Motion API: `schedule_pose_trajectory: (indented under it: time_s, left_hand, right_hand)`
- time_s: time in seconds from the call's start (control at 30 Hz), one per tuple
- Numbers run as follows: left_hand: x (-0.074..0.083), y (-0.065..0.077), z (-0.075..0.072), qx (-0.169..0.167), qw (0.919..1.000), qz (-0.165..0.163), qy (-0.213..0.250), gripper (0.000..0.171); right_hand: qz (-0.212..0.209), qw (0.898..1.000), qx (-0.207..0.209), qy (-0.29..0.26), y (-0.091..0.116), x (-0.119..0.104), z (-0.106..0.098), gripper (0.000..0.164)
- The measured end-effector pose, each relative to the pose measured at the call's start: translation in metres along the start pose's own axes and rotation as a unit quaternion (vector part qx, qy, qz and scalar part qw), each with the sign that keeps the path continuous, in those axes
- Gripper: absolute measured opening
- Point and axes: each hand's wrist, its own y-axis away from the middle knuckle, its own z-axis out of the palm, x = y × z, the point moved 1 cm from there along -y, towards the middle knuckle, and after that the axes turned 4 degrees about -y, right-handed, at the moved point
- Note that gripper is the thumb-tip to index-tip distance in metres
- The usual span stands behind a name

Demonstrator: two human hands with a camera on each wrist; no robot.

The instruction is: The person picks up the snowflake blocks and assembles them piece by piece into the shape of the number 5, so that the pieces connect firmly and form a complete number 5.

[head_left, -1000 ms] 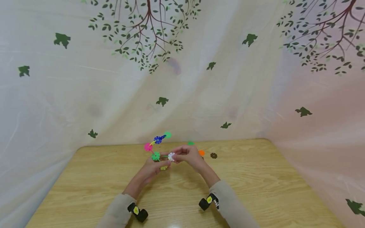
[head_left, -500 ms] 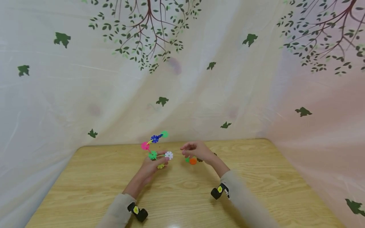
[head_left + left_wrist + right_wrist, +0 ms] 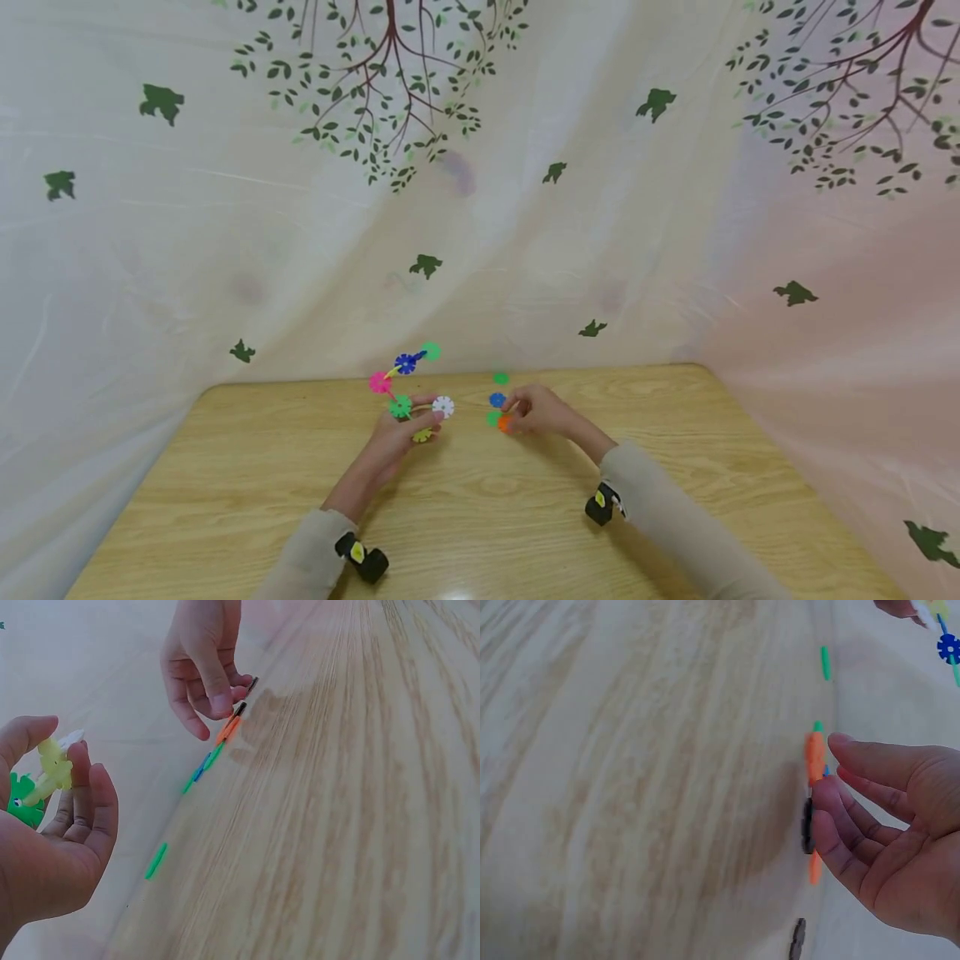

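Grasping a bent chain of multicoloured, notched plastic discs (image 3: 401, 406) above the pale wooden worktop (image 3: 480, 517), the left hand (image 3: 392, 440) has its fingers round the near part, by a white disc (image 3: 443, 407). The chain's far stretch has its long axis running away and rightward, from a pink disc (image 3: 380, 382) to a light-green end disc (image 3: 431, 351). The right hand (image 3: 543, 411) has its fingers loosely bent, released, beside an orange plastic disc (image 3: 505, 423); whether they touch it cannot be told. A loose blue plastic disc (image 3: 497, 400) lies near.
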Motion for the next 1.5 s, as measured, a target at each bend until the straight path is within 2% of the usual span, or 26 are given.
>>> schedule_pose_trajectory:
  time_s: [0.43, 0.73, 0.93, 1.2, 1.37, 1.5]
  left_hand:
    - [0.002, 0.0, -0.001, 0.006, 0.9999, 0.008, 0.005, 0.043]
    - [0.005, 0.002, 0.0, 0.005, 0.9999, 0.015, 0.003, 0.042]
    - [0.007, 0.004, 0.0, 0.01, 0.9996, 0.022, 0.015, 0.04]
    - [0.003, 0.002, -0.003, 0.028, 0.9994, 0.014, 0.014, 0.043]
    - [0.002, 0.0, -0.004, 0.035, 0.9992, 0.009, 0.013, 0.045]
    - [0.004, -0.001, -0.005, 0.043, 0.999, 0.005, 0.009, 0.046]
  right_hand:
    - [0.02, 0.999, 0.026, 0.018, -0.002, 0.004, 0.008, 0.02]
    - [-0.011, 1.0, 0.005, -0.027, 0.0, 0.007, 0.007, 0.019]
    - [-0.015, 0.996, -0.001, -0.091, -0.001, 0.006, 0.007, 0.013]
    - [0.013, 0.988, 0.02, -0.153, -0.005, -0.015, 0.007, 0.026]
    - [0.004, 0.984, 0.033, -0.174, -0.008, -0.03, 0.013, 0.028]
    - [-0.018, 0.976, 0.069, -0.207, -0.013, -0.039, 0.025, 0.024]
